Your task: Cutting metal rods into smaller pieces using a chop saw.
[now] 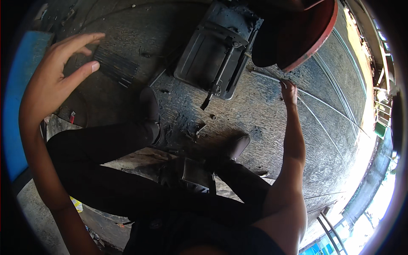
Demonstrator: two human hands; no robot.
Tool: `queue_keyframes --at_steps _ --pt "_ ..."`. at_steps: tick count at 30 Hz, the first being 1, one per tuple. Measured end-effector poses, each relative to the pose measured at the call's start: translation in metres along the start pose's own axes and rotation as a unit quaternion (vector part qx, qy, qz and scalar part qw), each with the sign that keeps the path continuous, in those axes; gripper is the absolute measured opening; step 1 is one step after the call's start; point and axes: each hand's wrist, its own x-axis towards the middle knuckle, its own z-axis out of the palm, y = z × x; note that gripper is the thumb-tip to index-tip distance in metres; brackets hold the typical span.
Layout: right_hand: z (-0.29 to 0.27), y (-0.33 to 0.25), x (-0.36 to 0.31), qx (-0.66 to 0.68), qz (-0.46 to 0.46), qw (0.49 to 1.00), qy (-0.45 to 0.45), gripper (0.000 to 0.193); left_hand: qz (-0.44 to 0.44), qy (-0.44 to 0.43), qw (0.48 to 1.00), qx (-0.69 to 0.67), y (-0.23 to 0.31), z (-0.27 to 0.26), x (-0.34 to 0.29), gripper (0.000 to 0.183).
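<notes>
My right hand (289, 93) is closed around thin metal rods (325, 103), which run from the machine's side toward the right. Raised on the left, my left hand (57, 78) is open, its fingers apart and nothing in it. Between the hands, a dark metal machine base (193, 63) lies on the floor, with a long screw-like bar (223, 68) along it. Above its right side hangs a large dark rounded part with a red rim (312, 51). A bundle of short dark rods (114, 66) lies just right of my left hand.
Long metal rods (340, 89) stretch along the floor at right. Small scraps (199, 129) lie between my shoes (239, 146). A blue panel (21, 106) stands at far left. A small dark metal box-like object (195, 172) sits between my legs.
</notes>
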Motion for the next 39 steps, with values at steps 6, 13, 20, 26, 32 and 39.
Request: queue_keyframes --at_steps 6,13,20,26,32,39 --pt "-0.015 -0.023 -0.011 -0.003 0.009 1.000 -0.027 0.017 -0.003 0.009 1.000 -0.004 -0.005 0.002 0.000 0.049" --pt "-0.030 -0.055 -0.007 0.007 -0.069 0.997 -0.030 0.020 -0.013 0.013 1.000 -0.003 -0.002 0.000 -0.003 0.049" --pt "-0.011 -0.074 -0.005 -0.015 -0.150 0.988 0.044 0.027 -0.046 0.013 0.999 -0.009 0.000 0.000 -0.003 0.049" --pt "-0.009 -0.074 0.002 -0.011 -0.133 0.990 0.049 0.026 -0.018 0.013 1.000 -0.008 -0.003 0.001 -0.003 0.049" --pt "-0.004 -0.075 0.017 0.001 -0.137 0.989 0.051 0.022 -0.027 0.009 1.000 0.004 0.000 0.003 0.001 0.049" --pt "0.006 -0.085 0.039 0.031 -0.168 0.982 0.079 0.033 -0.010 0.011 1.000 0.006 0.008 0.004 0.005 0.048"
